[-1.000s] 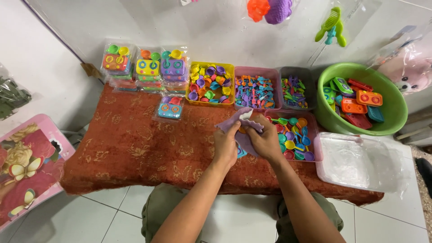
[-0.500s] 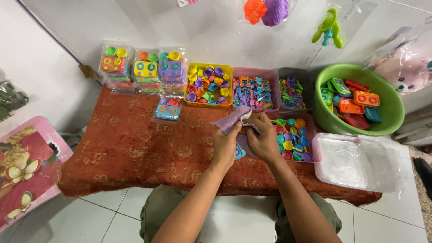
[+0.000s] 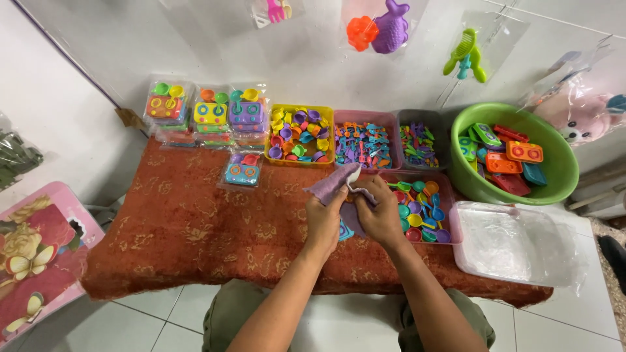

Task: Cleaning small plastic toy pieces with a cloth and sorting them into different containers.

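Both my hands meet over the middle of a low table covered with a red-brown patterned cloth [image 3: 182,234]. My left hand [image 3: 324,218] grips a purple toy tray [image 3: 334,184] by its left edge and tilts it up. My right hand [image 3: 380,212] pinches the same purple tray from the right, its fingers closed on it. A small blue piece [image 3: 345,231] shows under the hands. Just right of them lies a pink tray [image 3: 450,215] of small coloured toy spoons and pans.
Along the back stand three bagged toy sets [image 3: 210,114], a yellow tub [image 3: 298,133] of toy cups, a pink tub [image 3: 364,140], a grey tub [image 3: 417,140] and a green basin [image 3: 561,166] of toy stoves. One bagged set [image 3: 242,171] lies alone. A clear bin [image 3: 515,244] holds plastic bags.
My hands have kept turning the purple tray between them; it now stands tilted higher, with its left corner raised. The hands stay in the same spot.
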